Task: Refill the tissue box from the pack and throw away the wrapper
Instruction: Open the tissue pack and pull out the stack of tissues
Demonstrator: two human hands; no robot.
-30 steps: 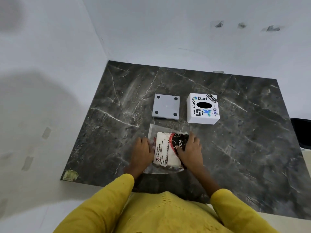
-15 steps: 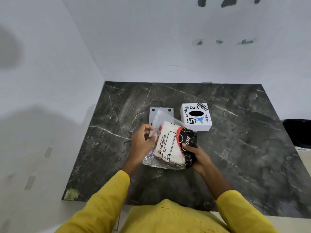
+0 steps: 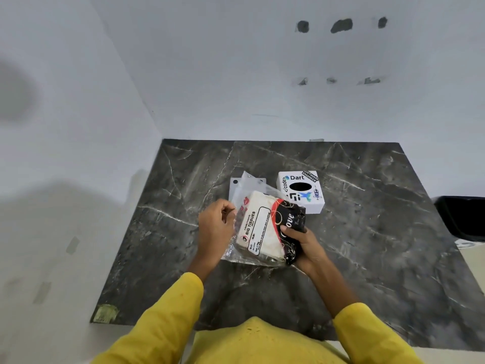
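Note:
The tissue pack [image 3: 258, 229], white tissues in a clear wrapper with a black and red printed end, is held tilted above the dark marble table [image 3: 367, 245]. My right hand [image 3: 304, 246] grips its black end from below. My left hand [image 3: 216, 227] pinches the clear wrapper at the pack's left edge. Behind the pack stands the white tissue box [image 3: 301, 191] with stickers and a black oval opening on top. The box's grey base plate [image 3: 235, 183] lies flat to its left, mostly hidden by the wrapper.
A black bin [image 3: 462, 216] stands off the table's right edge. White walls close the table's far and left sides. A greenish sticker [image 3: 106, 312] marks the near left corner. My yellow sleeves fill the bottom of the view.
The pack lay flat on the table under both hands a second ago. Both hands have since lifted and tilted it, and my left hand now pinches the wrapper.

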